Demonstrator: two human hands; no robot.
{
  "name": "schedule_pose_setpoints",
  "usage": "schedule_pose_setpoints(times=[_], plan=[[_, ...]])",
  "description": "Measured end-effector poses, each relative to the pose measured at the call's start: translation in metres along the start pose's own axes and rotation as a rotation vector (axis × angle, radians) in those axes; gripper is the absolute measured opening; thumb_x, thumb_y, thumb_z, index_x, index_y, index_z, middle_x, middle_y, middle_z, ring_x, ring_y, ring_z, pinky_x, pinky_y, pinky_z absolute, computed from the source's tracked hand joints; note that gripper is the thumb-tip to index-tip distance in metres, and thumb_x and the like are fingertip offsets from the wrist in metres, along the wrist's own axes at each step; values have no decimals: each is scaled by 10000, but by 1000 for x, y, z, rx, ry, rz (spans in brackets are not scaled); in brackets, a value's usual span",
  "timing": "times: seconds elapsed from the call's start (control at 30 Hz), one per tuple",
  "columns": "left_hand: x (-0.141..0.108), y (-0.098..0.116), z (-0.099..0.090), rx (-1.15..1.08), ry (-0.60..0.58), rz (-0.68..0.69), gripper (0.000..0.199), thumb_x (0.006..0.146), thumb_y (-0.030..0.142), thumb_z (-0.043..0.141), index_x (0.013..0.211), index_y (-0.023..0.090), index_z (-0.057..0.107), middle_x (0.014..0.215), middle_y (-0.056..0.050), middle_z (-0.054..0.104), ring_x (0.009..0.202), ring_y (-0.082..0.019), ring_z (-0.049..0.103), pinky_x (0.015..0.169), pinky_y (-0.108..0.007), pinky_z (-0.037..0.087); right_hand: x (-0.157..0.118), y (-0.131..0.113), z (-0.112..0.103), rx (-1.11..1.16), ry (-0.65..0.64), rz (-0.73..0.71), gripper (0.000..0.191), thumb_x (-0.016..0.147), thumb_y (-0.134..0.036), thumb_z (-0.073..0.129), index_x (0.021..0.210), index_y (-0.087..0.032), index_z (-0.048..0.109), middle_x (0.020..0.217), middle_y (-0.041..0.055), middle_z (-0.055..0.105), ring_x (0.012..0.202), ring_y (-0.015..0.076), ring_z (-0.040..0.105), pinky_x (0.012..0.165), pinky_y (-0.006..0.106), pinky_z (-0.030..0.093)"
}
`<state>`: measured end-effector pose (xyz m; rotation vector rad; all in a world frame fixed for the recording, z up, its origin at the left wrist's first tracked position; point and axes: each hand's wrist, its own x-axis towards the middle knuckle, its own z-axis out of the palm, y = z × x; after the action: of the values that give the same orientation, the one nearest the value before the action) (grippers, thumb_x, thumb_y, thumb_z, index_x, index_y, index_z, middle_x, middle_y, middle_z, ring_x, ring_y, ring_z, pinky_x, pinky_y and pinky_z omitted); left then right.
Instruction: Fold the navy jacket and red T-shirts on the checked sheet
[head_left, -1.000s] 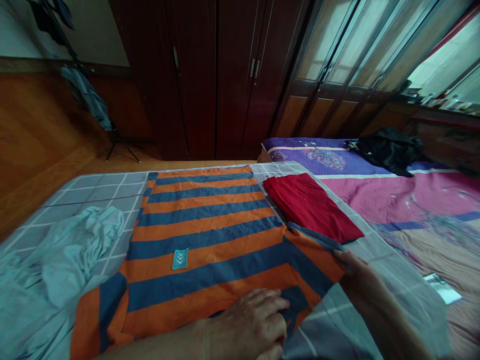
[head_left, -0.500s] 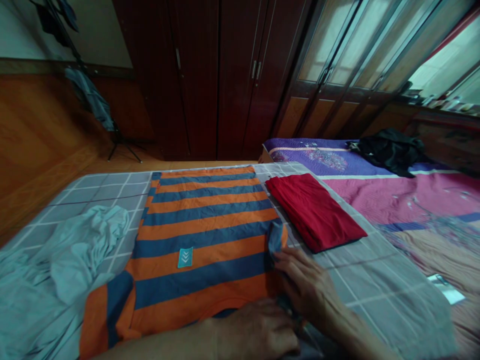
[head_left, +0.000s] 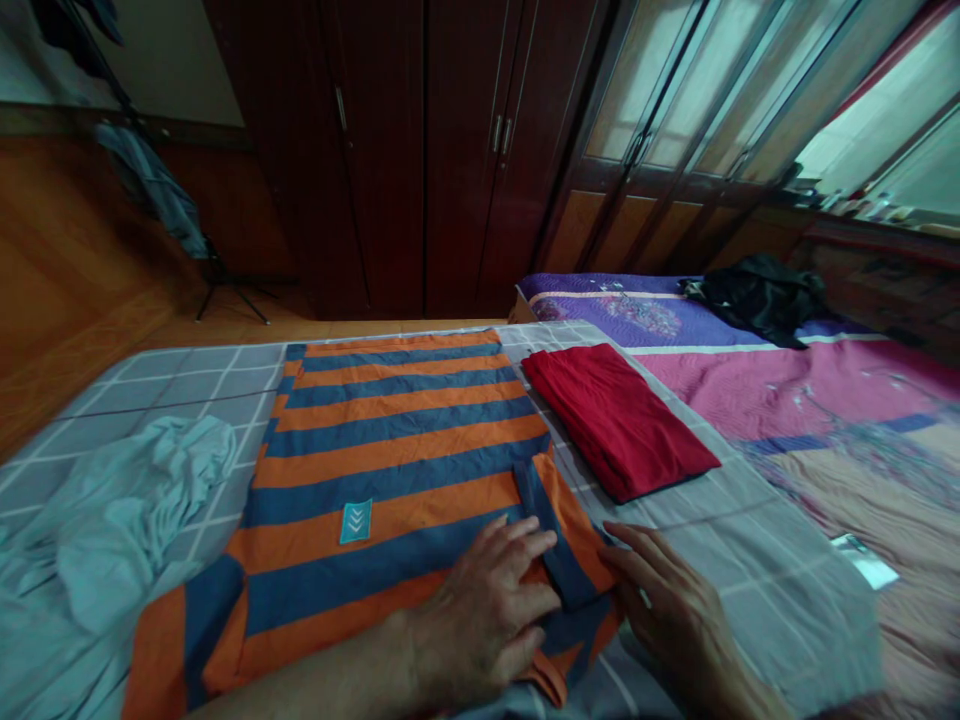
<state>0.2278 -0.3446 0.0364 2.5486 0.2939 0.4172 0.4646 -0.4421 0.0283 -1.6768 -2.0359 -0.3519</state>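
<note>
A striped orange and blue T-shirt (head_left: 390, 437) lies spread on the grey checked bedding, with a small teal patch on it. Its right-hand sleeve is folded inward over the body of the shirt. My left hand (head_left: 491, 610) rests on the shirt near the collar, fingers spread and palm down. Beside the folded sleeve, my right hand (head_left: 671, 605) touches the shirt's right edge with its fingers stretched out and the thumb apart. Part of the collar is hidden under my left hand and forearm.
A folded red garment (head_left: 619, 420) lies right of the shirt. Crumpled pale green cloth (head_left: 127, 520) is on the left. Beyond are a second bed (head_left: 720, 390) with a dark garment (head_left: 757, 300), a phone-like object (head_left: 862, 560), and a dark wardrobe (head_left: 382, 160).
The right-hand sleeve has been turned inward and now lies over the shirt. My left hand has moved up onto the shirt with fingers spread; my right hand has shifted slightly right and down.
</note>
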Motion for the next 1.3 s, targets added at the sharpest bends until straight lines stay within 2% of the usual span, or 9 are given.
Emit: schedule_pose_setpoints(times=[0.2,0.4,0.53,0.63,0.73,0.83,1.0,1.13,1.3], plan=[[1,2,5,63,-159,103,351,955,327,407,1280,207,464,1465,-77,373,1382,-261,257,1125,-497,216,-10,3,0,-49,-48,76,191,817,-155,472,898,-218,633,1039,91,658,939,221,641,738,337,563],[1,1,6,59,-148,91,375,937,326,454,1287,190,454,1430,-69,432,1371,-253,284,1126,-495,220,-3,13,-18,-94,-143,72,191,778,-154,470,824,-236,636,986,78,664,884,228,651,695,350,568],[0,1,6,56,-159,91,391,944,320,434,1317,202,431,1444,-48,416,1379,-260,263,1125,-503,220,20,11,-25,12,-88,74,290,772,-118,458,970,-226,640,1076,86,658,966,224,644,762,346,560],[0,1,4,44,-181,88,398,948,325,425,1327,205,423,1461,-51,391,1386,-261,248,1127,-499,220,47,10,-13,159,-88,52,406,801,-92,418,1158,-204,574,1197,95,619,1087,202,601,876,334,521],[1,2,3,46,-198,86,393,950,328,423,1322,203,428,1456,-57,396,1387,-260,244,1132,-491,213,79,14,9,259,-199,50,524,767,-46,389,1264,-167,501,1265,107,583,1127,184,577,903,311,494],[1,1,3,67,-206,87,394,956,341,408,1323,199,424,1464,-61,385,1391,-258,235,1143,-477,191,110,18,25,239,-367,113,592,708,-30,416,1280,-153,500,1212,103,624,1022,184,631,862,298,495],[1,0,4,85,-202,99,403,965,367,374,1326,192,418,1477,-68,362,1393,-262,230,1143,-467,201,142,21,25,5,-678,19,435,749,-73,444,1126,-201,620,1036,55,693,952,189,649,763,248,477],[1,-2,6,107,-197,119,414,965,378,362,1328,186,415,1479,-86,353,1389,-280,236,1129,-485,226,151,20,24,-257,-725,31,269,734,-54,469,893,-131,671,867,121,684,778,228,667,612,262,456],[0,-5,11,158,-150,154,394,969,377,360,1304,188,443,1459,-69,392,1375,-278,271,1121,-489,243,151,15,29,-335,-717,-21,324,768,0,421,958,-107,660,1028,180,630,835,249,645,628,298,479]])
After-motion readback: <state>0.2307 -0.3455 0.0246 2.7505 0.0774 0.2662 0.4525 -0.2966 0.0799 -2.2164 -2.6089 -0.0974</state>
